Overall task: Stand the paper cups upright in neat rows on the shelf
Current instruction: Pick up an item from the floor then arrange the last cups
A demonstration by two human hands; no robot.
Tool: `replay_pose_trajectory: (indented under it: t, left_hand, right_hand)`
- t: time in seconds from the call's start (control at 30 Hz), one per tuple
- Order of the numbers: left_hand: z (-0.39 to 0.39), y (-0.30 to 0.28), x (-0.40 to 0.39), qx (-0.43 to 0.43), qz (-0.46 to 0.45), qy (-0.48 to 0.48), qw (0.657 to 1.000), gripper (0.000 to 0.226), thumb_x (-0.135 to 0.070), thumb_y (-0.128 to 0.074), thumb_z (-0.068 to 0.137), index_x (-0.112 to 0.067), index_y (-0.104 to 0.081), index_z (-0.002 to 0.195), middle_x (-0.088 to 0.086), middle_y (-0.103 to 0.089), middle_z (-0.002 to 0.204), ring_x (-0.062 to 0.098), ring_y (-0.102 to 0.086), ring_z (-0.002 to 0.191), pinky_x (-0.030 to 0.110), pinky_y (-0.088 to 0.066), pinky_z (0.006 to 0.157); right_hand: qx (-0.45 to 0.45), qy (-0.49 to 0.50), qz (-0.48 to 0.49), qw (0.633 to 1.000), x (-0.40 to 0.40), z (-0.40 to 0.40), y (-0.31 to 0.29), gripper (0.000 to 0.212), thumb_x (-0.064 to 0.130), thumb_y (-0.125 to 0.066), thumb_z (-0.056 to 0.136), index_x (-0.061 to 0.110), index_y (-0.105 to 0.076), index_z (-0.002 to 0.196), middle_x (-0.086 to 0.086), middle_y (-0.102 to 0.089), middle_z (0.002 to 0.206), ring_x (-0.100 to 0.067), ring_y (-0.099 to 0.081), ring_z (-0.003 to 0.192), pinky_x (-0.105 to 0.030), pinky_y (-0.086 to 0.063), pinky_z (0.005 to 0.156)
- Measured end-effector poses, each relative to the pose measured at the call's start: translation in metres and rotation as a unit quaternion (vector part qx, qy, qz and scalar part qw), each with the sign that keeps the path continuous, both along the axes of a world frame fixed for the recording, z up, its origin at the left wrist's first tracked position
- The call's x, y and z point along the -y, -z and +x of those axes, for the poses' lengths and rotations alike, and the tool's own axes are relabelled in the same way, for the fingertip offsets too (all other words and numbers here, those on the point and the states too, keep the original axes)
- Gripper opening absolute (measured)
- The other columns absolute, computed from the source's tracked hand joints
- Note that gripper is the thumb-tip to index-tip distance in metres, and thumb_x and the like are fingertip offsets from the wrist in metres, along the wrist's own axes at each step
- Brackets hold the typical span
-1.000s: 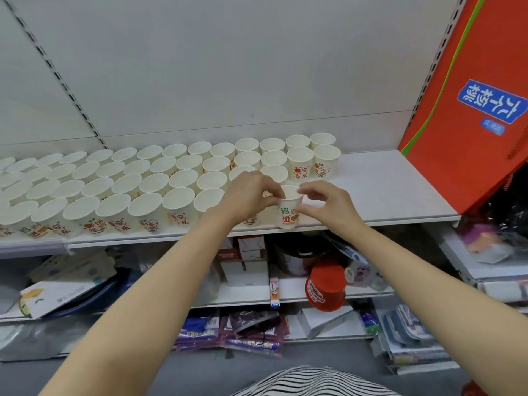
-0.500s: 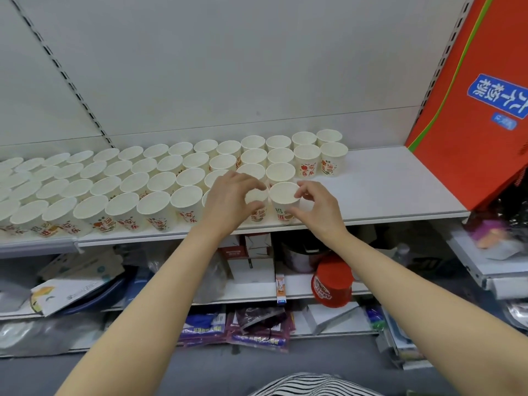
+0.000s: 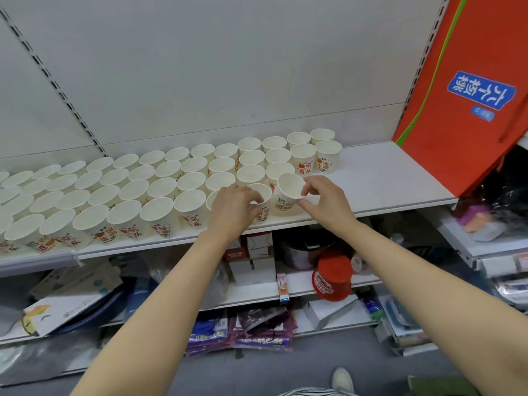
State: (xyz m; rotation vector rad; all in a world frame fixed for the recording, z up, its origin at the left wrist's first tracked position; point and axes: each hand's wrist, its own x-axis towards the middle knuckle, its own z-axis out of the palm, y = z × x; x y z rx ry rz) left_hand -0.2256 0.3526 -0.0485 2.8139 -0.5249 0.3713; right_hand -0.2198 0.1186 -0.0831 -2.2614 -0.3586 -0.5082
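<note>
Our right hand (image 3: 325, 200) pinches the rim of a paper cup (image 3: 288, 192), now tipped to one side instead of standing straight. Our left hand (image 3: 234, 207) still curls around the next cup (image 3: 261, 200) just beside it. Both cups sit on the shelf (image 3: 385, 178), between our hands.

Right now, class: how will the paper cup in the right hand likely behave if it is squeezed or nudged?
The paper cup looks empty and thin-walled, so it is probably very light and dents easily under the right hand. It is tilted, narrow at the base and open on top, so a nudge may tip it into its neighbours on the shelf.
</note>
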Motion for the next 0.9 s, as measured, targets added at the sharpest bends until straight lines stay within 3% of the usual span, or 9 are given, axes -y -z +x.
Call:
replay_pose_trajectory:
  t: [0.23, 0.33, 0.43, 0.53, 0.6, 0.7, 0.8, 0.9]
  left_hand:
    - [-0.003, -0.003, 0.013, 0.024, -0.101, 0.027, 0.994, 0.043, -0.033, -0.078, 0.076, -0.029, -0.067, 0.117, -0.006, -0.065, 0.12, 0.021, -0.054, 0.108, 0.037, -0.044, 0.09]
    - [0.0, -0.004, 0.027, 0.03, -0.103, 0.05, 0.993, 0.047, -0.037, -0.078, 0.076, -0.029, -0.065, 0.121, -0.007, -0.063, 0.125, 0.019, -0.053, 0.112, 0.035, -0.044, 0.091]
    - [0.004, -0.003, 0.039, 0.035, -0.091, 0.057, 0.994, 0.044, -0.036, -0.081, 0.073, -0.028, -0.069, 0.115, -0.006, -0.065, 0.121, 0.021, -0.055, 0.108, 0.038, -0.047, 0.086]
    - [0.01, 0.002, 0.044, 0.026, -0.066, 0.058, 0.996, 0.032, -0.039, -0.082, 0.072, -0.028, -0.074, 0.101, -0.008, -0.068, 0.113, 0.02, -0.057, 0.101, 0.038, -0.047, 0.08]
    - [0.013, 0.006, 0.044, 0.025, -0.053, 0.054, 0.997, 0.025, -0.038, -0.082, 0.072, -0.028, -0.076, 0.094, -0.009, -0.069, 0.11, 0.02, -0.058, 0.098, 0.035, -0.046, 0.078]
    - [0.015, 0.01, 0.044, 0.034, -0.058, 0.046, 0.997, 0.016, -0.035, -0.081, 0.074, -0.028, -0.076, 0.088, -0.01, -0.07, 0.107, 0.019, -0.058, 0.096, 0.033, -0.047, 0.077]
    - [0.016, 0.01, 0.046, 0.042, -0.055, 0.041, 0.997, 0.012, -0.037, -0.081, 0.075, -0.03, -0.076, 0.083, -0.012, -0.07, 0.105, 0.017, -0.058, 0.095, 0.031, -0.045, 0.073]
    - [0.016, 0.009, 0.045, 0.063, -0.037, 0.036, 0.997, 0.013, -0.037, -0.082, 0.074, -0.026, -0.076, 0.078, -0.012, -0.072, 0.097, 0.02, -0.06, 0.089, 0.029, -0.04, 0.071]
  right_hand:
    - [-0.013, -0.035, -0.07, 0.997, 0.013, 0.011, -0.014, 0.019, 0.019, -0.073, 0.074, 0.019, -0.056, 0.082, -0.001, -0.062, 0.101, -0.018, -0.056, 0.099, -0.039, -0.05, 0.081]
    - [-0.023, -0.054, -0.061, 0.996, 0.018, 0.015, -0.009, 0.018, 0.019, -0.073, 0.075, 0.02, -0.057, 0.083, -0.001, -0.061, 0.102, -0.021, -0.057, 0.101, -0.041, -0.051, 0.083]
    - [-0.026, -0.074, -0.053, 0.996, 0.021, 0.017, -0.007, 0.019, 0.019, -0.075, 0.075, 0.019, -0.059, 0.085, -0.001, -0.061, 0.102, -0.019, -0.057, 0.096, -0.039, -0.051, 0.082]
    - [-0.036, -0.093, -0.025, 0.995, 0.026, 0.019, -0.013, 0.029, 0.027, -0.079, 0.074, 0.018, -0.064, 0.097, 0.004, -0.063, 0.103, -0.011, -0.058, 0.094, -0.027, -0.05, 0.083]
    - [-0.035, -0.072, 0.016, 0.997, 0.036, 0.024, -0.02, 0.03, 0.026, -0.078, 0.076, 0.019, -0.066, 0.102, 0.006, -0.066, 0.102, -0.008, -0.06, 0.091, -0.024, -0.05, 0.082]
    - [-0.015, 0.025, 0.04, 0.999, 0.062, 0.051, -0.025, 0.018, 0.02, -0.073, 0.079, 0.019, -0.069, 0.097, 0.007, -0.068, 0.095, -0.01, -0.062, 0.085, -0.033, -0.052, 0.079]
    - [-0.029, 0.106, -0.018, 0.994, 0.087, 0.086, -0.025, 0.018, 0.024, -0.069, 0.082, 0.02, -0.067, 0.099, 0.005, -0.067, 0.098, -0.017, -0.058, 0.095, -0.036, -0.049, 0.078]
    - [-0.054, 0.103, -0.137, 0.984, 0.1, 0.114, -0.025, 0.029, 0.026, -0.066, 0.084, 0.021, -0.063, 0.112, 0.001, -0.061, 0.11, -0.022, -0.046, 0.111, -0.035, -0.045, 0.078]
